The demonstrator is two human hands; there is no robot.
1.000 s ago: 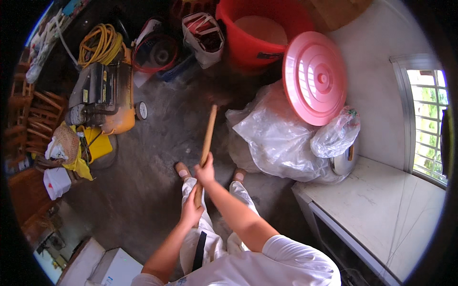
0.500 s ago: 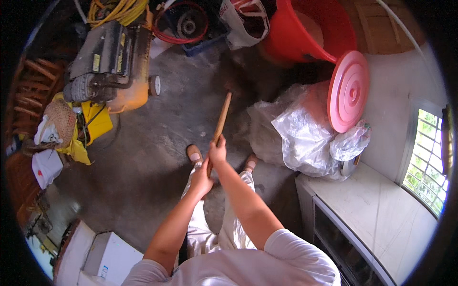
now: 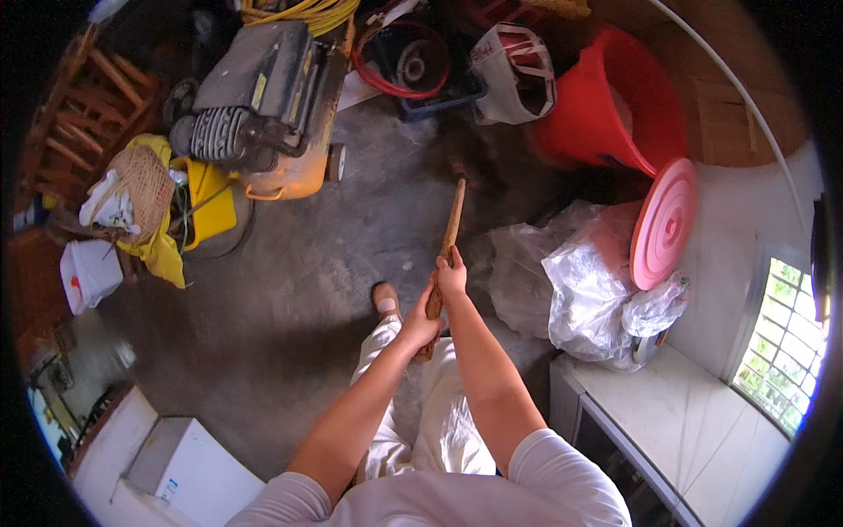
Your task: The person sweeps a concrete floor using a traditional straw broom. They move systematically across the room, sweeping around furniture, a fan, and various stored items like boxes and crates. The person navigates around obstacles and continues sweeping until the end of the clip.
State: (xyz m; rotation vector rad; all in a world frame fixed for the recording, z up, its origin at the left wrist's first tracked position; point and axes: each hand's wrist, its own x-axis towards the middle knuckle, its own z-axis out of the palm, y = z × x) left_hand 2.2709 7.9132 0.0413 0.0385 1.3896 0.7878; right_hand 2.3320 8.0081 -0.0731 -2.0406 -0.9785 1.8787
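Note:
A long wooden handle (image 3: 455, 215) slants away from my body over the floor, held by both hands. My left hand (image 3: 421, 328) is wrapped round it nearer its butt end. A little farther along, my right hand (image 3: 452, 275) grips it too. At its far end there is a dark, blurred patch on the floor, so I cannot make out what tool this is. To the right of the handle lie crumpled clear plastic bags (image 3: 575, 285), apart from my hands.
A red tub (image 3: 575, 119) and its pink lid (image 3: 665, 224) stand at the far right. A white-topped cabinet (image 3: 645, 391) is near right. A yellow wheeled machine (image 3: 307, 171), a yellow bucket (image 3: 211, 206) and a woven basket (image 3: 143, 189) are at left. A white box (image 3: 206, 474) sits near left.
My view has shifted, so the surroundings sit lower and mostly farther right in the picture. Both hands still grip the handle. My right shoe is now out of sight.

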